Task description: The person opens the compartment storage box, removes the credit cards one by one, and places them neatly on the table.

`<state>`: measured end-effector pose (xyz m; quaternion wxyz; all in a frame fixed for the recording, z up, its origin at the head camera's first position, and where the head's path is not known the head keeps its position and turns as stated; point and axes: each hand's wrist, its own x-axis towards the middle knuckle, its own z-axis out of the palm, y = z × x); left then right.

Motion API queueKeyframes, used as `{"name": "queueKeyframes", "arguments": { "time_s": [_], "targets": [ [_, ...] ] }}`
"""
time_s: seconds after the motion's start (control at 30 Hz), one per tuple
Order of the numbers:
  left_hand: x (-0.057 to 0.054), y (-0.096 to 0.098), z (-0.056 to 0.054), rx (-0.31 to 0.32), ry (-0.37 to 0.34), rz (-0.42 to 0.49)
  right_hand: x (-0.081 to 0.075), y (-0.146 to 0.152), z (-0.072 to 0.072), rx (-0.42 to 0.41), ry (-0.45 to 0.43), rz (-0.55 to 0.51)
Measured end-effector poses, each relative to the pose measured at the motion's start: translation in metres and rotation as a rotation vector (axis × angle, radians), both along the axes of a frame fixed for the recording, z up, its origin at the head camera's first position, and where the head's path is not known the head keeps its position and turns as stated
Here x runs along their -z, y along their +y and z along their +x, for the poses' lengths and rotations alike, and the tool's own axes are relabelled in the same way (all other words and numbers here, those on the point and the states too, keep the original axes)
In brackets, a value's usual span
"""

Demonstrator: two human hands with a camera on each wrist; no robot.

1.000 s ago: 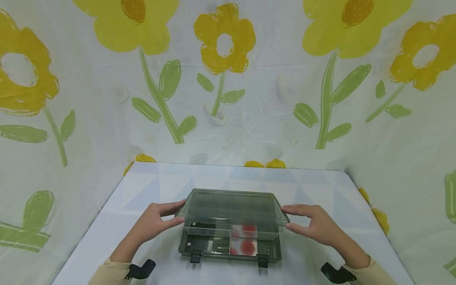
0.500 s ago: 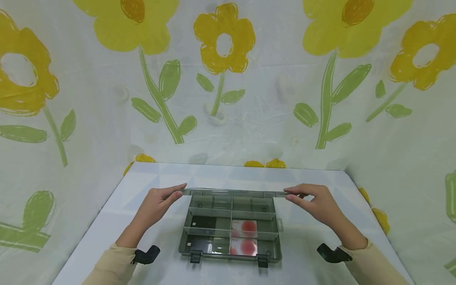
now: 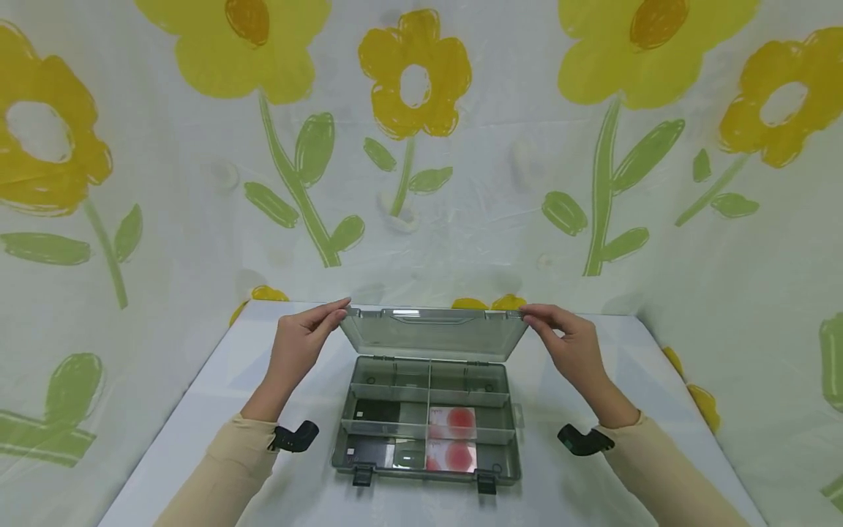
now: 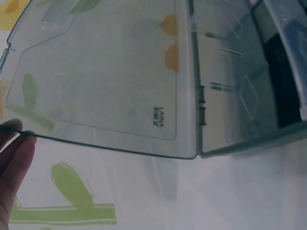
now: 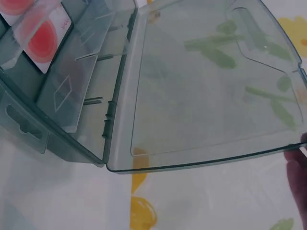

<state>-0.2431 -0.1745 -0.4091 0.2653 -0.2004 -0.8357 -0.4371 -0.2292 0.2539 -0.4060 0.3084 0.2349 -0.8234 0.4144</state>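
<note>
A translucent grey-green plastic compartment box [image 3: 411, 477] sits on the table, its hinged lid [image 3: 431, 335] raised and tilted back. My left hand [image 3: 298, 348] pinches the lid's left front corner between thumb and fingers. At the opposite corner, my right hand [image 3: 569, 344] pinches the lid too. Inside the box, white cards with red circles [image 3: 459, 455] lie in the right-hand front and middle compartments. Dark flat cards [image 3: 369, 450] lie in the left-hand ones. In the left wrist view, the lid [image 4: 110, 81] shows small printed lettering near the hinge.
Two dark latches [image 3: 486, 481] hang from the box's front edge. A small hanging tab [image 5: 24, 125] juts from its right side. The table [image 3: 197, 432] carries a pale blue triangle pattern. Behind and beside it hangs a flowered curtain [image 3: 487, 190].
Both hands have lifted the lid's front edge up and back, swinging it from partly over the box to standing tilted behind it. The compartments now lie uncovered. The box base stays put.
</note>
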Motion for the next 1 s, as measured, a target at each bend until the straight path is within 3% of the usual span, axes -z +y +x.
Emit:
{"name": "queueKeyframes", "arguments": {
  "time_s": [0.17, 0.3, 0.4, 0.6, 0.73, 1.0],
  "targets": [
    [-0.002, 0.009, -0.014, -0.050, 0.116, 0.023, 0.007, -0.002, -0.012, -0.023, 0.044, -0.024],
    [0.001, 0.013, -0.022, -0.063, 0.115, 0.042, 0.017, -0.001, -0.020, -0.022, 0.001, 0.001],
    [0.004, 0.013, -0.025, -0.038, 0.055, 0.050, 0.024, -0.002, -0.026, -0.018, -0.051, 0.025],
    [0.014, 0.011, -0.027, 0.097, -0.158, 0.017, 0.041, -0.003, -0.037, -0.001, -0.113, 0.064],
    [0.017, 0.011, -0.029, 0.145, -0.218, -0.015, 0.048, -0.005, -0.043, 0.014, -0.142, 0.073],
    [0.025, 0.010, -0.033, 0.176, -0.335, -0.014, 0.059, -0.007, -0.048, 0.002, -0.214, 0.073]
  ]
}}
